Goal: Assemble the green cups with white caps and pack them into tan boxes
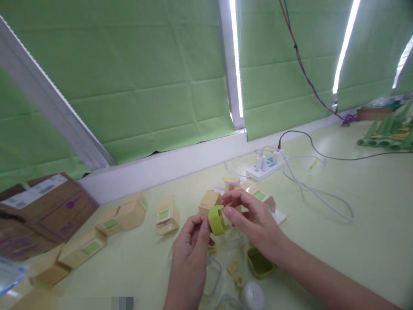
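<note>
My left hand (pixel 192 247) pinches a lime-green rounded plastic part (pixel 217 220), which looks like a cap or a wide ring, between thumb and fingers. Close against its right side, my right hand (pixel 250 217) has its thumb and fingers drawn together; a pale piece seems to lie at their tips, too blurred to name. On the table below are a darker green square plastic cup (pixel 260 262), small yellow plastic pieces (pixel 232 267), a round white part (pixel 253 296) and clear plastic parts (pixel 213 275).
Several small cardboard boxes (pixel 83 249) stand along the left, some more behind my hands. A large brown carton (pixel 61 211) is at the far left. A white power strip (pixel 267 165) with trailing cables lies at the back. Green tube-like pieces (pixel 383 133) are piled at the far right.
</note>
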`<state>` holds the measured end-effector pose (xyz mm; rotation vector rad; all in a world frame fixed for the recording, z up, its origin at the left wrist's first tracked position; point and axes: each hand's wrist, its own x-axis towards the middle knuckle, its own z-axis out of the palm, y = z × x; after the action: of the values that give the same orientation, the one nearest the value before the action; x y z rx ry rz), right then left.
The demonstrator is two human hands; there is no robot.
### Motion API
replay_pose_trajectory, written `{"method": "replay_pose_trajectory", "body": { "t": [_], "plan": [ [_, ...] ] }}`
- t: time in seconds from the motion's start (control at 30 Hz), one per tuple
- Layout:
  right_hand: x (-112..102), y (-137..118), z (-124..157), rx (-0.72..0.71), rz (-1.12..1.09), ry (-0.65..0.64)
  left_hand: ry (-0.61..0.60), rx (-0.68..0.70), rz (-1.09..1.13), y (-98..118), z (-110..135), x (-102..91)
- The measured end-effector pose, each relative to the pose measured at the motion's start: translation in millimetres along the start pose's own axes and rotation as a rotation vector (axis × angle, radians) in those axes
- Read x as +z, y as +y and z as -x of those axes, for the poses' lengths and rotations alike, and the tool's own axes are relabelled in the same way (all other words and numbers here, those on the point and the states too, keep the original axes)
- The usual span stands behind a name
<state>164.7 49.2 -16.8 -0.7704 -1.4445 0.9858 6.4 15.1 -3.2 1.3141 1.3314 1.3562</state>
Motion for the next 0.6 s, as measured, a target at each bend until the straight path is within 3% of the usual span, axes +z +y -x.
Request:
{"method": "replay_pose_trajectory", "body": {
  "t": [0.2,0.4,0.6],
  "plan": [
    [6,-10,6,-0.102,0.165,-0.241,-0.124,-0.003,0.039,-1,-2,0.4],
    [3,-13,2,-0.177,0.189,-0.248,-0.168,0.048,-0.027,-2,-4,-0.8],
    [-1,-11,1,-0.265,0.187,-0.227,-0.207,0.088,-0.153,8,-8,-13.8]
  ]
}}
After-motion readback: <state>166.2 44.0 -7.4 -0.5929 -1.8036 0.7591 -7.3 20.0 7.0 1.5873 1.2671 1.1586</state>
